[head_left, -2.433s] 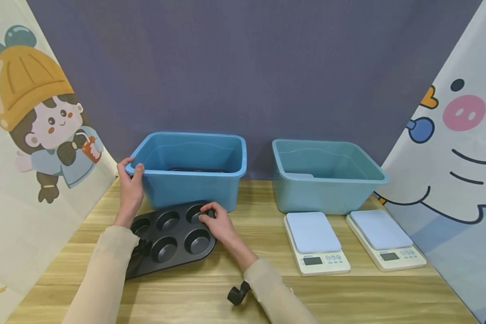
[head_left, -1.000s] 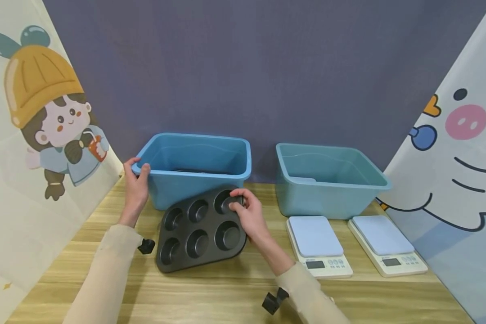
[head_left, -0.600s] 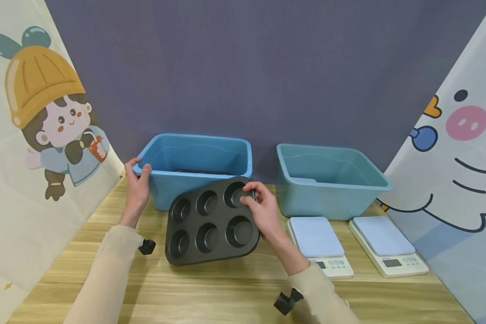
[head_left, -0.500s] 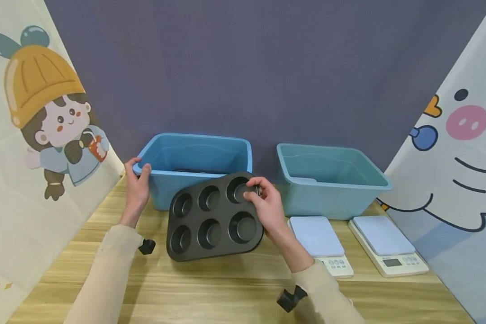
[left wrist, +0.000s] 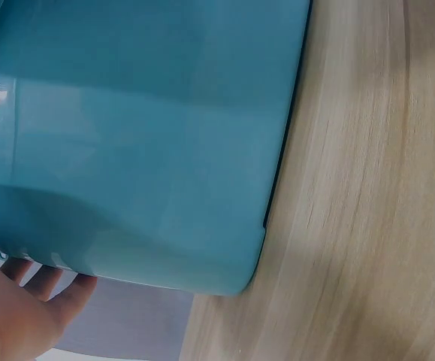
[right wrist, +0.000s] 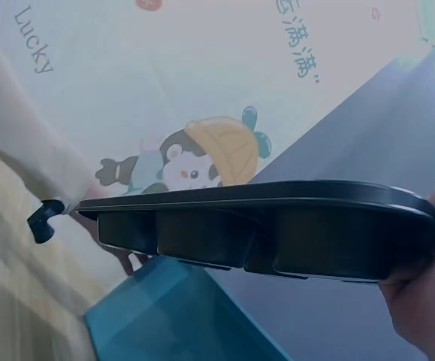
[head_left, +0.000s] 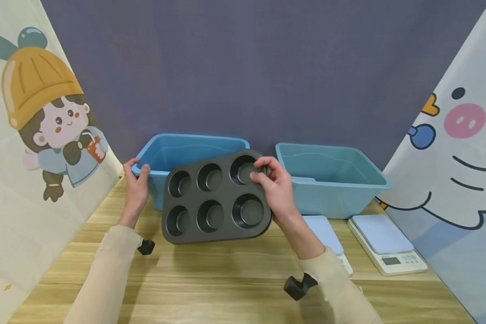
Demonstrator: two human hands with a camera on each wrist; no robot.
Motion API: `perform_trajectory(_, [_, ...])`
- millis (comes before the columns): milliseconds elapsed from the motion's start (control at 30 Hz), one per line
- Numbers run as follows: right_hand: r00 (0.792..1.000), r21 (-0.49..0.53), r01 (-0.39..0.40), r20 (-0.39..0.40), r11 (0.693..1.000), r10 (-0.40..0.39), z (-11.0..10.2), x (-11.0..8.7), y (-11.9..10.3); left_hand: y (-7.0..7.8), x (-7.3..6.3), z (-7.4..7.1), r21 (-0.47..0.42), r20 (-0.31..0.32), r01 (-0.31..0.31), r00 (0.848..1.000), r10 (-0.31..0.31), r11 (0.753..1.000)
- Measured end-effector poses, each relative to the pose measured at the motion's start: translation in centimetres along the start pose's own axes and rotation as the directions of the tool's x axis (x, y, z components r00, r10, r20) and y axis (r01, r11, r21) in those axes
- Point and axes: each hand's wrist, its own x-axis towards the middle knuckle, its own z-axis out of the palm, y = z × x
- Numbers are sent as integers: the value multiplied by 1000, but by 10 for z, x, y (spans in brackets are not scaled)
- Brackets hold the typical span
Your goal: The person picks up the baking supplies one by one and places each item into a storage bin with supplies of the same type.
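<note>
A dark muffin pan (head_left: 217, 197) hangs tilted above the table in front of the blue bin (head_left: 155, 191), its cups facing the head camera. My right hand (head_left: 278, 189) pinches the pan's right end, thumb over the top right cup. Seen from its side in the right wrist view, the muffin pan (right wrist: 262, 244) has that hand (right wrist: 427, 289) at its end. At the blue bin's front left corner, my left hand (head_left: 135, 191) grips the rim. Fingers of the left hand (left wrist: 22, 312) lie along the bin wall (left wrist: 142, 165) in the left wrist view. The pan hides most of the bin's front.
A greener bin (head_left: 328, 198) stands to the right, with something pale inside. Two white kitchen scales lie before it: the left scale (head_left: 321, 231) is partly covered by my right arm, the right scale (head_left: 384, 238) is fully visible. A grey curtain (head_left: 259, 67) hangs behind.
The muffin pan has come up off the table and moved right, tilting upward, in my right hand's grip. My left hand keeps its place on the blue bin's rim.
</note>
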Motion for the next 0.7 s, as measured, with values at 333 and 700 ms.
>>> perform_trajectory(333, [999, 26, 49, 14, 998, -50, 5, 15, -22, 29, -17, -4, -20, 14, 12, 1000, -12, 1000])
perform_trajectory(700, [996, -37, 92, 19, 995, -91, 17, 41, -47, 32, -18, -4, -15, 16, 9, 1000, -9, 1000])
